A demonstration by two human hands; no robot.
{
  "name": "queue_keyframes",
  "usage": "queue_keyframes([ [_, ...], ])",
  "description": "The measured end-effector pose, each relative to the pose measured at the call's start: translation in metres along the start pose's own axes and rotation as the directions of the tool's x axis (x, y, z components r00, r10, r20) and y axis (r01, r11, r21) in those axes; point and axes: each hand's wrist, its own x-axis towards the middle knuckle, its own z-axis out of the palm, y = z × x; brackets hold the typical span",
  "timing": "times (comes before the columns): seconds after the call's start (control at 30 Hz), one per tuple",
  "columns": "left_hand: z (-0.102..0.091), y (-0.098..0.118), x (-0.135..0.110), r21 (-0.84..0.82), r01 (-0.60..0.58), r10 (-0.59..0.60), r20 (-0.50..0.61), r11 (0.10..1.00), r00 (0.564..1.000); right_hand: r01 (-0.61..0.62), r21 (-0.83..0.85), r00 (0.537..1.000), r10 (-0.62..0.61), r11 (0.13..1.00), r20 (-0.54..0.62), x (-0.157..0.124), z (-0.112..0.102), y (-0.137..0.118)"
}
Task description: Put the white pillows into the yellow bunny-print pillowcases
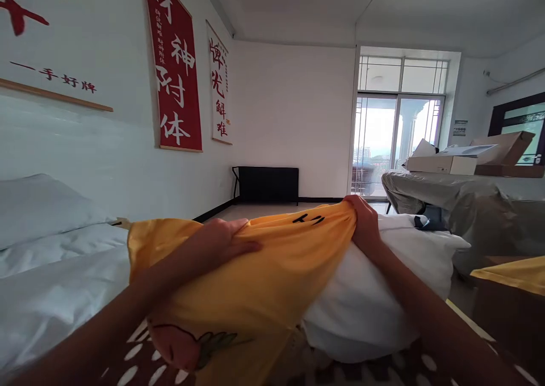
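A yellow pillowcase with a printed peach and leaf stretches between my hands in the middle of the view. Its right part lies over a white pillow, whose right end is bare. My right hand grips a bunched edge of the pillowcase at the pillow's upper side. Over on the left, my left hand is closed on the fabric, its fingertips partly hidden by the cloth. How far the pillow reaches inside the case cannot be seen.
White pillows are heaped at the left against the wall. Another piece of yellow fabric lies on a brown box at the right. Behind it, a plastic-covered table holds cardboard boxes. Spotted brown fabric shows below.
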Motion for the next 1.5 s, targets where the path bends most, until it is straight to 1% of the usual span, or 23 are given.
queue_keyframes([
  [0.07, -0.016, -0.013, 0.015, -0.028, 0.033, -0.033, -0.001, 0.999, 0.999, -0.038, 0.038, 0.999, 0.037, 0.999, 0.005, 0.008, -0.006, -0.016],
  [0.13, -0.029, -0.027, 0.033, 0.036, 0.037, -0.037, -0.013, 0.999, 0.999, -0.002, -0.007, 1.000, 0.002, 1.000, 0.031, 0.018, -0.007, -0.032],
  [0.2, -0.030, -0.033, 0.046, 0.127, 0.034, -0.021, -0.103, 0.991, 0.994, 0.089, -0.095, 0.987, -0.075, 0.991, 0.144, 0.027, 0.000, -0.045],
  [0.23, -0.023, -0.031, 0.048, 0.159, 0.013, 0.019, -0.196, 0.987, 0.980, 0.140, -0.142, 0.967, -0.104, 0.980, 0.233, 0.030, 0.006, -0.050],
  [0.27, -0.010, -0.025, 0.045, 0.191, -0.039, 0.100, -0.320, 0.981, 0.942, 0.187, -0.181, 0.938, -0.121, 0.966, 0.325, 0.032, 0.013, -0.053],
  [0.3, 0.007, -0.014, 0.039, 0.230, -0.118, 0.212, -0.447, 0.966, 0.869, 0.224, -0.206, 0.905, -0.125, 0.953, 0.406, 0.033, 0.020, -0.056],
  [0.33, 0.028, -0.001, 0.031, 0.307, -0.222, 0.363, -0.548, 0.925, 0.754, 0.247, -0.215, 0.874, -0.122, 0.945, 0.470, 0.032, 0.028, -0.057],
  [0.37, 0.052, 0.014, 0.021, 0.411, -0.335, 0.528, -0.586, 0.848, 0.615, 0.256, -0.212, 0.848, -0.114, 0.943, 0.517, 0.031, 0.035, -0.057],
  [0.4, 0.076, 0.029, 0.011, 0.460, -0.411, 0.616, -0.557, 0.788, 0.557, 0.254, -0.206, 0.831, -0.104, 0.945, 0.547, 0.029, 0.041, -0.057],
  [0.47, 0.119, 0.056, -0.001, 0.478, -0.500, 0.692, -0.502, 0.722, 0.519, 0.253, -0.202, 0.817, -0.098, 0.946, 0.568, 0.026, 0.051, -0.058],
  [0.5, 0.135, 0.066, -0.002, 0.444, -0.477, 0.652, -0.516, 0.758, 0.556, 0.269, -0.204, 0.814, -0.110, 0.941, 0.570, 0.026, 0.053, -0.058],
  [0.57, 0.153, 0.079, 0.004, 0.339, -0.387, 0.514, -0.540, 0.857, 0.666, 0.329, -0.214, 0.803, -0.154, 0.920, 0.575, 0.028, 0.054, -0.058],
  [0.6, 0.157, 0.082, 0.011, 0.278, -0.333, 0.433, -0.539, 0.901, 0.723, 0.354, -0.225, 0.795, -0.166, 0.908, 0.583, 0.030, 0.053, -0.057],
  [0.67, 0.160, 0.084, 0.025, 0.176, -0.255, 0.309, -0.503, 0.951, 0.807, 0.366, -0.269, 0.785, -0.140, 0.891, 0.603, 0.033, 0.051, -0.054],
  [0.77, 0.165, 0.083, 0.044, 0.045, -0.191, 0.191, -0.430, 0.981, 0.882, 0.346, -0.346, 0.790, -0.071, 0.872, 0.610, 0.031, 0.049, -0.049],
  [0.87, 0.176, 0.074, 0.061, -0.074, -0.150, 0.118, -0.324, 0.986, 0.939, 0.421, -0.324, 0.775, -0.150, 0.847, 0.614, 0.018, 0.051, -0.048],
  [1.0, 0.188, 0.057, 0.076, -0.102, -0.197, 0.164, -0.268, 0.975, 0.949, 0.568, -0.253, 0.724, -0.330, 0.783, 0.606, 0.005, 0.056, -0.046],
  [1.1, 0.191, 0.049, 0.071, -0.101, -0.221, 0.182, -0.296, 0.970, 0.938, 0.597, -0.234, 0.728, -0.394, 0.768, 0.562, 0.005, 0.060, -0.039],
  [1.2, 0.194, 0.047, 0.059, -0.070, -0.193, 0.151, -0.390, 0.979, 0.908, 0.566, -0.125, 0.741, -0.435, 0.815, 0.512, 0.004, 0.061, -0.033],
  [1.3, 0.201, 0.044, 0.054, -0.050, -0.105, 0.068, -0.483, 0.993, 0.873, 0.421, 0.070, 0.766, -0.396, 0.904, 0.507, -0.003, 0.061, -0.036],
  [1.37, 0.207, 0.039, 0.058, -0.034, -0.060, 0.038, -0.448, 0.998, 0.893, 0.312, 0.138, 0.763, -0.334, 0.940, 0.553, -0.009, 0.060, -0.041],
  [1.43, 0.211, 0.035, 0.063, -0.008, -0.054, 0.047, -0.389, 0.999, 0.920, 0.287, 0.128, 0.721, -0.302, 0.949, 0.624, -0.013, 0.059, -0.046],
  [1.5, 0.212, 0.033, 0.063, 0.009, -0.062, 0.061, -0.360, 0.998, 0.931, 0.345, 0.068, 0.673, -0.297, 0.936, 0.677, -0.014, 0.058, -0.049],
])
